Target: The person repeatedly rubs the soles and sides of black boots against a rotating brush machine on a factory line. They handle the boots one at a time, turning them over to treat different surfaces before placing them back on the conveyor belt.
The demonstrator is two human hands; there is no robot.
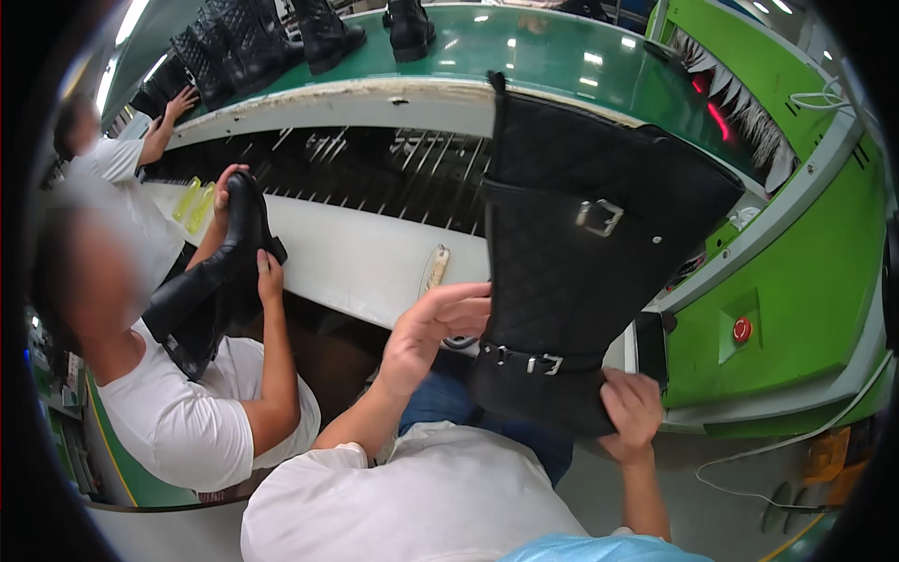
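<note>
A tall black boot (581,234) with a quilted shaft stands upright in front of me. It has a silver buckle near the top and a buckled strap round the ankle. My right hand (632,412) is closed round the foot end of the boot at its lower right. At the left edge of the shaft, just above the ankle strap, my left hand (426,337) bears on the boot with its fingers together. Their tips go out of sight at the boot's edge.
A white ledge (346,262) with a small cream-handled tool (437,269) runs ahead. Above it, a green conveyor (524,47) carries several black boots (409,33). On the right stands a green machine (777,328) with a red button. At left, a co-worker (187,412) holds another boot (245,220).
</note>
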